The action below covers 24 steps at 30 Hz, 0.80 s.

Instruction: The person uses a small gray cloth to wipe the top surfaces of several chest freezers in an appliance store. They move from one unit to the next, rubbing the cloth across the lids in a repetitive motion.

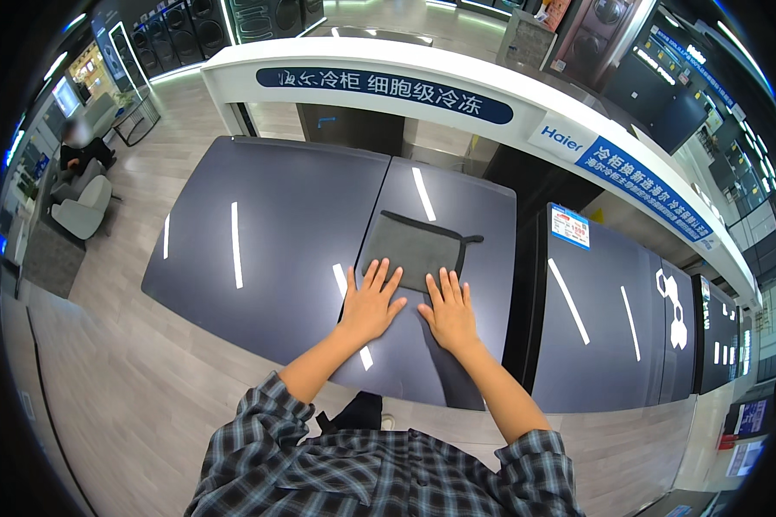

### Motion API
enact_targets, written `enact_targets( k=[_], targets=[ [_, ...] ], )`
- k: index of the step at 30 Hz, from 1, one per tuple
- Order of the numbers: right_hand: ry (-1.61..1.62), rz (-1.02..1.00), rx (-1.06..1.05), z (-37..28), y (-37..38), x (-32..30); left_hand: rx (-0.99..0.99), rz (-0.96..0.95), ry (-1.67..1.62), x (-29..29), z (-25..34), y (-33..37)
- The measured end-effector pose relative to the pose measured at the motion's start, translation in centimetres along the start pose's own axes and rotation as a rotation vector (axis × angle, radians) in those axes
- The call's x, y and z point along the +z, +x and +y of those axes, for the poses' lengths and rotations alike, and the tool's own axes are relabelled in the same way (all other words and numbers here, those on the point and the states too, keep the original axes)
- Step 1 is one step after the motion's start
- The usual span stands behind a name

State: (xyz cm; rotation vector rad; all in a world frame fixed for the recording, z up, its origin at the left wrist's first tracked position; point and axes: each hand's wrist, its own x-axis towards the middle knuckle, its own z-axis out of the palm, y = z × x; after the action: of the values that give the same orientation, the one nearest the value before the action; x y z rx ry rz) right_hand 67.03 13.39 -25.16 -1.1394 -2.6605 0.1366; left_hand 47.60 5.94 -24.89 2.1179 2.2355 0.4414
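A folded grey cloth (pixel 416 246) with dark edging and a small loop at its far right corner lies flat on the glossy blue-grey lid of a chest freezer (pixel 276 215). My left hand (pixel 371 306) rests with fingers spread, its fingertips on the cloth's near left edge. Beside it, my right hand (pixel 450 312) also lies flat with fingers stretched, the tips at the cloth's near right corner. Neither hand grips anything. Both forearms come in from below, with checked sleeves pushed up.
A white sign frame (pixel 388 65) with blue panels arches behind the freezer. To the right stands another dark freezer (pixel 595 327) with a price card (pixel 569 226). A seated person (pixel 84 148) and a pale armchair (pixel 82 208) are at far left.
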Motion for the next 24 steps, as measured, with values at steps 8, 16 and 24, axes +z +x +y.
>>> enact_targets(
  k=[8, 16, 24],
  targets=[
    [-0.041, 0.04, 0.039, 5.9, 10.2, 1.8, -0.008, -0.015, 0.022, 2.0, -2.4, 11.8],
    [-0.05, -0.015, 0.098, 10.3, 16.1, 1.2, 0.013, 0.028, -0.033, 3.4, -2.5, 19.7],
    [-0.131, -0.109, 0.201, 14.8, 15.7, -0.4, 0.066, -0.061, -0.108, 4.1, 1.4, 23.7]
  ],
)
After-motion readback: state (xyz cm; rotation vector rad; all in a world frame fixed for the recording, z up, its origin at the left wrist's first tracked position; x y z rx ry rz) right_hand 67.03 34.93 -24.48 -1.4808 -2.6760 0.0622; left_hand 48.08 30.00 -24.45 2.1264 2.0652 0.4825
